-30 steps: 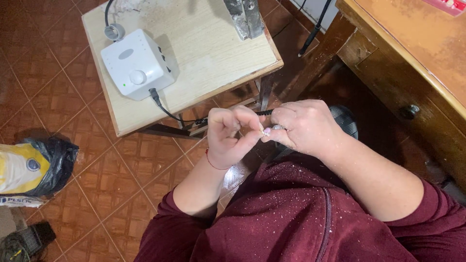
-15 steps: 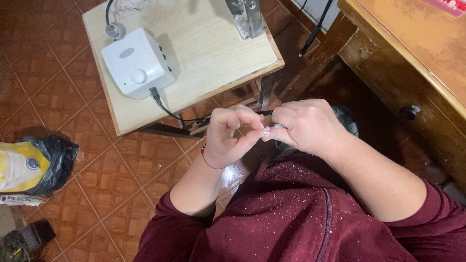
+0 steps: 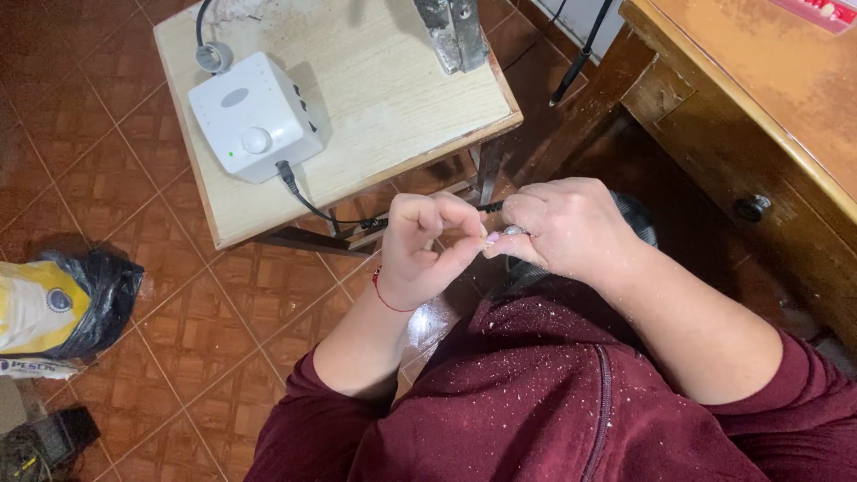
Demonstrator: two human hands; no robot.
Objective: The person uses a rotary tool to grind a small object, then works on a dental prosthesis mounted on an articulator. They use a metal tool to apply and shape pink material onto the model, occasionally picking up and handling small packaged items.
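Above lap: right hand [image 3: 571, 228] grip clenched on mostly hidden corded tool [image 3: 496, 207]; left hand [image 3: 427, 250] fingers curled, contents unclear.

Right hand [image 3: 562, 228] hides whatever tool it grips; at twelve o'clock, the grey metal piece [image 3: 453, 31] runs off-frame.
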